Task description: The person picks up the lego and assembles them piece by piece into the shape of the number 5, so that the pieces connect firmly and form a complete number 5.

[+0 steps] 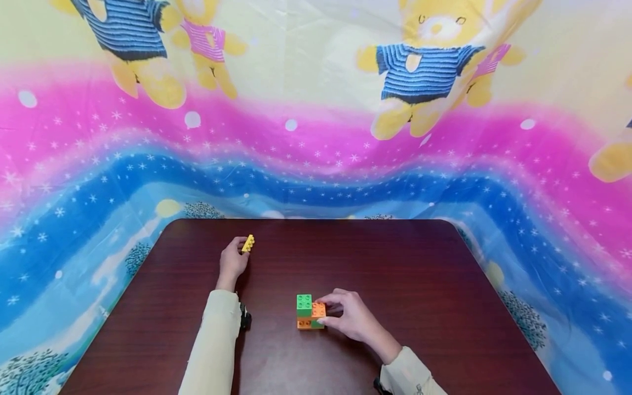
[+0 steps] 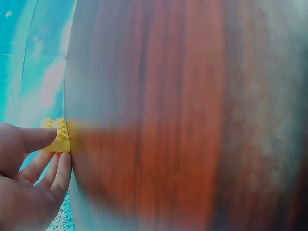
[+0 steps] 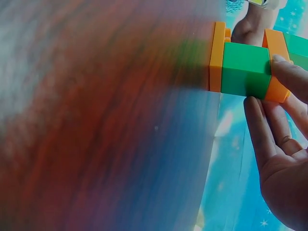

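Observation:
At the far left of the table, my left hand pinches a yellow toy brick with studs. The left wrist view shows the thumb on the studded side of this brick and the fingers beneath, close to the tabletop. Near the middle stands a small stack of green and orange toy bricks. Its highest part is a green brick, beside a lower orange brick. My right hand grips that orange brick between thumb and fingers. Under it, the right wrist view shows another green brick and a thin orange brick at the tabletop.
The dark reddish-brown table has rounded far corners. Behind and along its sides hangs a colourful cloth printed with bears and snowflakes. A dark wrist strap shows at the left sleeve.

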The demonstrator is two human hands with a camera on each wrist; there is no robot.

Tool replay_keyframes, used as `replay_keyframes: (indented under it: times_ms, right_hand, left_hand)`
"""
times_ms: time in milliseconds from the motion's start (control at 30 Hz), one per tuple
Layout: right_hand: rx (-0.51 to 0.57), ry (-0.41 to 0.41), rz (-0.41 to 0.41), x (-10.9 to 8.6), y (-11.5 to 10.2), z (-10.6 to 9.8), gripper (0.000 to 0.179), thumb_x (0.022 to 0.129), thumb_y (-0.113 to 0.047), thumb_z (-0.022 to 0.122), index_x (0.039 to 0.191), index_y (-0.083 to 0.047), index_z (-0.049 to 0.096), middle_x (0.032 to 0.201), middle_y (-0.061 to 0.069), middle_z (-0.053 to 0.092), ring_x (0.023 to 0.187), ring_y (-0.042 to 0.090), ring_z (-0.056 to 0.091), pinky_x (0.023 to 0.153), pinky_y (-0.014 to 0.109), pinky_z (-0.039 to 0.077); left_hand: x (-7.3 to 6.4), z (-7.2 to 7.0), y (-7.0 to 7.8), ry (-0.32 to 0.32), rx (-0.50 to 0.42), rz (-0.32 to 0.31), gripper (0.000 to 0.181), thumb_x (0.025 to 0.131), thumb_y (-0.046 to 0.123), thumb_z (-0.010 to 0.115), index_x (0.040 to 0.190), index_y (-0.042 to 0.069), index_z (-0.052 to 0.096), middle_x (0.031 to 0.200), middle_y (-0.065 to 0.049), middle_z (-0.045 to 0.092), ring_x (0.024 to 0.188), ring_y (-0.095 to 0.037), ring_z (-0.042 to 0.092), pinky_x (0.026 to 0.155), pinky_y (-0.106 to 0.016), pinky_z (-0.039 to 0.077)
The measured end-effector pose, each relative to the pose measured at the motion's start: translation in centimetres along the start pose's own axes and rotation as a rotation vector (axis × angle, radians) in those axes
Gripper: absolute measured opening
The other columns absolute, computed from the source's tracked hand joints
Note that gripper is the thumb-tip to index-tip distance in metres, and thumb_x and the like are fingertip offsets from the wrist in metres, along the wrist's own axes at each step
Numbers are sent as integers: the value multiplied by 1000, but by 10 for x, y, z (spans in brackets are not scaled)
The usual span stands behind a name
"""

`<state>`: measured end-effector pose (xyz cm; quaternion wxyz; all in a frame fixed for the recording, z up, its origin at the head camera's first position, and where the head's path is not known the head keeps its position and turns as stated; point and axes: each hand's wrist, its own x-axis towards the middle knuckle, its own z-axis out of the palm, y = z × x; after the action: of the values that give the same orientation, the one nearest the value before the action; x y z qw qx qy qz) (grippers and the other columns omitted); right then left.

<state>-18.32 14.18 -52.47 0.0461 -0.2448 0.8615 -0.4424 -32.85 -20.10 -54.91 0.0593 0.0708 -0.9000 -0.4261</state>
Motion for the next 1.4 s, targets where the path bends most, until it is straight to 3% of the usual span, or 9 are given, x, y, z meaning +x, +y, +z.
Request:
replay_keyframes:
  times_ms: [267, 633, 800, 1033, 1333, 1400]
  right_hand:
    - [-17, -12, 32, 0, -1, -2, 37, 83, -13, 88, 119, -13, 77, 98, -6, 65, 96, 9, 70, 83, 25, 61]
    - [-39, -29, 50, -2, -2, -2, 37, 85, -21, 87, 120, -15, 77, 101, -7, 67, 96, 10, 72, 82, 20, 59]
    - [-41, -28, 42, -1, -1, -2, 37, 85, -20, 87, 120, -15, 77, 101, -7, 67, 98, 10, 71, 82, 21, 59]
    - [-37, -20, 40, -1, -1, -1, 37, 84, -18, 88, 120, -15, 77, 100, -8, 66, 98, 9, 70, 82, 19, 58]
    - [-41, -27, 46, -1, -1, -2, 37, 85, -19, 87, 121, -16, 77, 100, -8, 66, 99, 10, 70, 83, 19, 58]
    - [-43, -25, 40, -1, -1, -2, 37, 85, -19, 87, 120, -15, 77, 100, -8, 66, 98, 10, 70, 83, 19, 59]
  left_hand:
    - [-2, -1, -1, 2, -21, -8, 43, 103, 4, 58, 146, 6, 54, 143, -24, 59, 130, -42, 57, 106, -56, 48]
    - [-16, -9, 7, 7, -37, 22, 37, 103, 2, 57, 140, 1, 59, 135, -26, 63, 116, -40, 60, 95, -52, 51]
    - [-17, -10, 7, -5, -81, 14, 36, 103, 2, 57, 139, 4, 61, 137, -24, 63, 118, -40, 61, 96, -52, 51]
    - [-20, -9, 7, -19, -186, -14, 35, 104, 1, 55, 138, 6, 62, 136, -24, 62, 106, -37, 68, 84, -40, 60]
    - [-23, -10, 3, -56, -331, -82, 34, 107, 5, 52, 139, 2, 62, 137, -25, 53, 122, -41, 64, 98, -43, 58]
    - [-24, -11, 2, -53, -321, -101, 34, 106, 7, 56, 140, 4, 62, 136, -24, 54, 122, -40, 64, 98, -43, 58]
